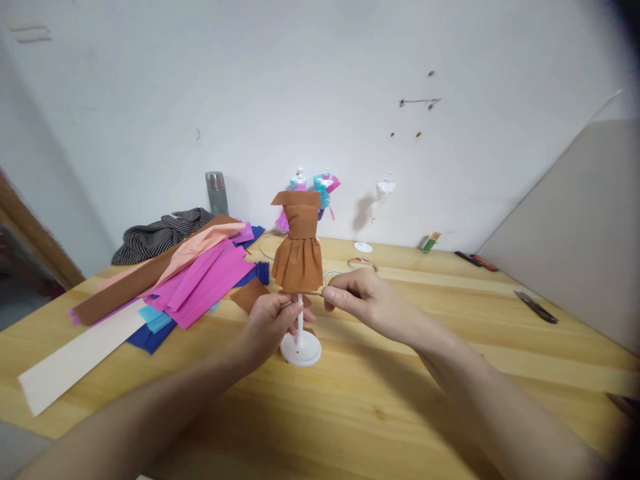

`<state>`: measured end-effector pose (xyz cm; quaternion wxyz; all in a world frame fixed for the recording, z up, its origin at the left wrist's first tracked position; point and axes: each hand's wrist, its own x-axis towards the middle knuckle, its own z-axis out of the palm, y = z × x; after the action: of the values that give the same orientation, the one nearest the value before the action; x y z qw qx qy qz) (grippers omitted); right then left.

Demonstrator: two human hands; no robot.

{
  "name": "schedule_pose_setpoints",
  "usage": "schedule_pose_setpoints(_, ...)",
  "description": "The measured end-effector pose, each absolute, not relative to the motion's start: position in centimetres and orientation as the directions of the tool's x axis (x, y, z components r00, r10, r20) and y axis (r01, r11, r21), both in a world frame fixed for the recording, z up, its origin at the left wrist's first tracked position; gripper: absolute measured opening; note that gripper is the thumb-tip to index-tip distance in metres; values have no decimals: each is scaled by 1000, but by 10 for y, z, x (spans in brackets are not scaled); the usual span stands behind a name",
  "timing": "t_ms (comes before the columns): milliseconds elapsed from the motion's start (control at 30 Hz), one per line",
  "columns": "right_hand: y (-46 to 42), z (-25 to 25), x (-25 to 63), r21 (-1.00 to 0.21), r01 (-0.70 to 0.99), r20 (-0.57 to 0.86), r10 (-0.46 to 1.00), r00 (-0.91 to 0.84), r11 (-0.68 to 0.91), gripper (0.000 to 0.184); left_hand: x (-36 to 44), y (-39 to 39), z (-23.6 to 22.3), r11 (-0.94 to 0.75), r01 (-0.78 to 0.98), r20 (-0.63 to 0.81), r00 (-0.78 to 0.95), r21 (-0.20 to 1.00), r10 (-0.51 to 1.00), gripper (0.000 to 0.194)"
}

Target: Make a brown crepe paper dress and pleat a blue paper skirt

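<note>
The brown dress (299,267) is up on its white stand (301,352), its gathered skirt hanging around the upper pole. The left hand (270,321) curls at the stand's pole, just below the hem; whether that grip has hold of anything, I can't tell. To the stand's right, the right hand (365,293) has its thumb and forefinger pinched on a thin dark piece (314,294) by the hem. Left of the stand, coloured fabric strips (210,283) lie heaped on the desk (380,400).
</note>
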<state>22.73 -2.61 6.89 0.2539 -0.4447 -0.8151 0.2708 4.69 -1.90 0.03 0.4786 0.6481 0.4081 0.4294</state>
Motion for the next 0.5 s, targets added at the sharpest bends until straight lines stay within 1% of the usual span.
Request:
schedule_pose_setpoints(367,-27,70,226,-652,592,188,857,-479,474,41,47,-19,1,-197,95,161,300,976,940,27)
schedule_pose_setpoints(500,-26,70,227,-661,583,187,857,-481,472,40,47,-19,0,-198,112,158,293,974,943,26)
